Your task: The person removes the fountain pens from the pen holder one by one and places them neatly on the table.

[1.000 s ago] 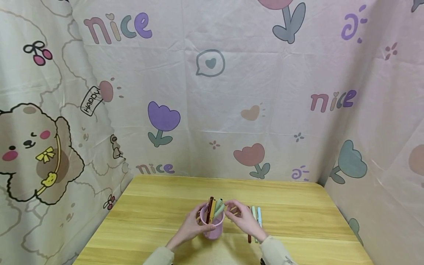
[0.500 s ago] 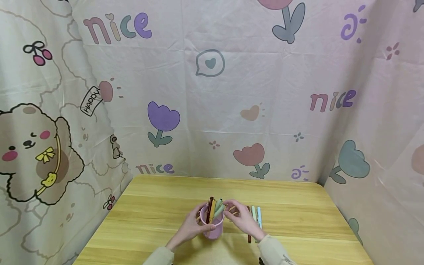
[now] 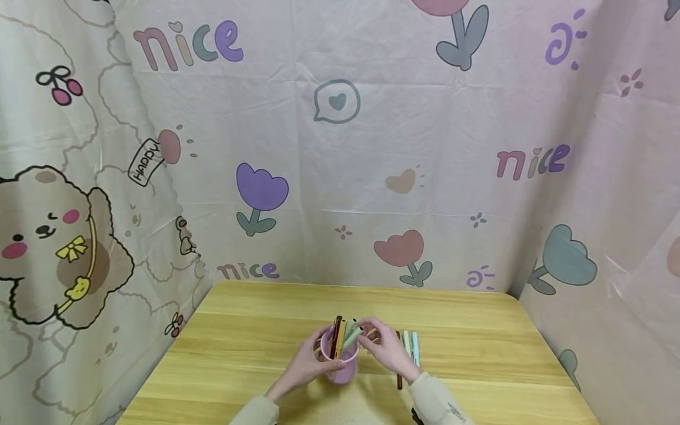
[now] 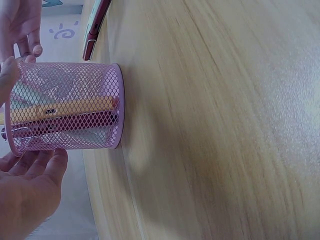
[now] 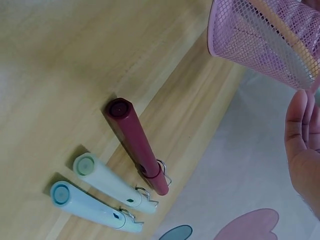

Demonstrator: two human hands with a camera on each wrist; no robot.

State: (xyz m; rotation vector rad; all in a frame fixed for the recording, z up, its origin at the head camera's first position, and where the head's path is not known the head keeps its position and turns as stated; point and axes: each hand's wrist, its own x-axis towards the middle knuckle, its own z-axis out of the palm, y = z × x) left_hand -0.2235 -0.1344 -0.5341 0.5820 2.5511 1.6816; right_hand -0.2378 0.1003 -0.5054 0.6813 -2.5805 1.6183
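A pink mesh pen holder (image 3: 342,372) stands upright on the table, gripped near its rim by my left hand (image 3: 310,357), thumb in front and fingers behind. Inside lean a dark red pen (image 3: 336,336), a yellow pen (image 3: 341,337) and light green pens (image 3: 353,337). My right hand (image 3: 386,347) is at the holder's right rim, its thumb and index fingertips apart on either side of a green pen's end. In the right wrist view, fingers (image 5: 299,112) of this hand lie extended against the mesh rim. The left wrist view shows the pens through the mesh.
To the right of the holder lie three pens side by side: a dark red pen (image 5: 137,142), a light green pen (image 5: 110,180) and a light blue pen (image 5: 92,207). The wooden table (image 3: 255,319) ends at a patterned cloth (image 3: 340,177) hung behind and at both sides.
My right hand has shifted slightly to the left along the rim, and the green pen beside its fingertips stands a little differently. My left hand and the pen holder have stayed in place.
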